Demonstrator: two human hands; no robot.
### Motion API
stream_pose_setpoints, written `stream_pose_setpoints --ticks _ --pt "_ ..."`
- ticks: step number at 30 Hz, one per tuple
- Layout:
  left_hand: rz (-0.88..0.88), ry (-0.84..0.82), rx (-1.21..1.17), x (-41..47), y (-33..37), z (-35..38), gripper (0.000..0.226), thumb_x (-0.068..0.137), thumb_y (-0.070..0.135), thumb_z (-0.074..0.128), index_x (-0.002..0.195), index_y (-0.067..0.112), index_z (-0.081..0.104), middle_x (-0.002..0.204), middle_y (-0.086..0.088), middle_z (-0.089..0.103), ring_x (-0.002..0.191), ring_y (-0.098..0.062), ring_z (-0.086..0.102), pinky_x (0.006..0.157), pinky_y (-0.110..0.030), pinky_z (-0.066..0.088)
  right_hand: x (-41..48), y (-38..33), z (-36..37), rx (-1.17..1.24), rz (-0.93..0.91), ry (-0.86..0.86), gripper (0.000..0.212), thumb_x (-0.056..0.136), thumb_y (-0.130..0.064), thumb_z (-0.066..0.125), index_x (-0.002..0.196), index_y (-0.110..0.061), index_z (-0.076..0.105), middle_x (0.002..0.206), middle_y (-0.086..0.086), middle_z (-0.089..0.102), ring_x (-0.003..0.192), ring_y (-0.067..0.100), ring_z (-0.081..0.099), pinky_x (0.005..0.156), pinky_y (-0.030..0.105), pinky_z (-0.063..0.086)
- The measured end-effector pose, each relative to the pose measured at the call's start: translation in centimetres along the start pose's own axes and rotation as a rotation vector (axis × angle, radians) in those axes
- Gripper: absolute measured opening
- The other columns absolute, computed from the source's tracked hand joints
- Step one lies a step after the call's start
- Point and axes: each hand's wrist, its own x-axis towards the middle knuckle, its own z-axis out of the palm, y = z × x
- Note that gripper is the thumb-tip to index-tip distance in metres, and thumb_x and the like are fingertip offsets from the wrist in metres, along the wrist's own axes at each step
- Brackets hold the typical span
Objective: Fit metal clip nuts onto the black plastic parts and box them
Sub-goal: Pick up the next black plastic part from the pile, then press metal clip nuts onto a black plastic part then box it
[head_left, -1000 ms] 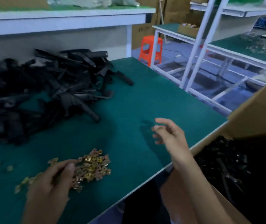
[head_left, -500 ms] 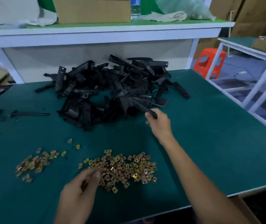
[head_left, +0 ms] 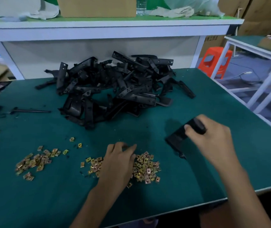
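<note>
A big heap of black plastic parts (head_left: 115,86) lies at the back of the green table (head_left: 213,162). My right hand (head_left: 213,142) grips one black plastic part (head_left: 179,137) above the table, right of centre; the part is blurred. Two piles of brass-coloured clip nuts lie near the front: a larger pile (head_left: 145,168) and a smaller pile (head_left: 36,162) to the left. My left hand (head_left: 118,162) rests on the larger pile with its fingers curled down into the nuts; whether it holds one is hidden.
A thin black rod (head_left: 31,111) lies at the table's left. A white shelf (head_left: 106,28) above the back edge carries a cardboard box (head_left: 97,6) and a water bottle (head_left: 141,5). An orange stool (head_left: 215,61) and white racks stand to the right.
My right hand took a black part from the heap and drew it back towards me and to the right. My left hand moved forward onto the larger nut pile. The camera turned left.
</note>
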Motion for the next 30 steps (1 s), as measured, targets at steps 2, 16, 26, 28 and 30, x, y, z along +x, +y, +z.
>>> stream_pose_setpoints --ticks 2,16,26,28,30 --pt "0.016 -0.069 0.082 0.8 0.1 0.7 0.037 0.105 0.037 0.045 0.14 0.032 0.057 0.138 0.001 0.05 0.125 -0.022 0.035 0.105 -0.035 0.037 -0.7 -0.1 0.9 0.053 -0.011 -0.055 0.03 0.083 -0.029 0.078 0.074 -0.015 0.052 0.065 -0.001 0.051 0.065 0.015 0.05 0.057 0.021 0.037" --pt "-0.056 -0.048 -0.051 1.2 -0.4 -0.2 0.01 0.094 0.037 0.064 0.096 0.028 0.061 0.102 0.012 0.054 0.1 -0.011 0.041 0.08 -0.02 0.032 -0.8 0.3 6.9 0.168 0.119 -0.112 0.033 0.088 -0.028 0.062 0.101 -0.034 0.032 0.06 -0.01 0.051 0.058 0.013 0.052 0.052 0.031 0.034" --pt "-0.17 0.056 -0.58 -2.9 -0.3 -1.7 0.011 0.095 0.031 0.066 0.098 0.041 0.071 0.095 0.032 0.068 0.095 0.009 0.062 0.077 -0.004 0.042 1.2 -0.5 10.1 0.287 0.289 -0.289 0.035 0.092 -0.048 0.068 0.121 -0.029 0.068 0.105 -0.011 0.065 0.098 0.01 0.061 0.09 0.034 0.051" --pt "-0.181 0.069 -0.614 -3.6 -0.2 -1.9 0.011 0.094 0.032 0.066 0.097 0.041 0.071 0.096 0.033 0.068 0.095 0.01 0.063 0.078 -0.003 0.042 0.9 -0.8 11.0 0.512 0.499 -0.299 0.032 0.096 -0.041 0.066 0.124 -0.025 0.067 0.104 -0.004 0.07 0.092 0.017 0.07 0.091 0.041 0.057" --pt "-0.215 0.094 -0.659 -4.1 -0.3 -2.1 0.011 0.095 0.033 0.066 0.095 0.042 0.071 0.093 0.028 0.07 0.091 0.006 0.064 0.075 -0.005 0.044 0.3 -1.3 11.3 0.838 0.672 -0.23 0.023 0.101 -0.033 0.061 0.121 -0.022 0.066 0.108 0.004 0.071 0.083 0.02 0.074 0.082 0.038 0.062"
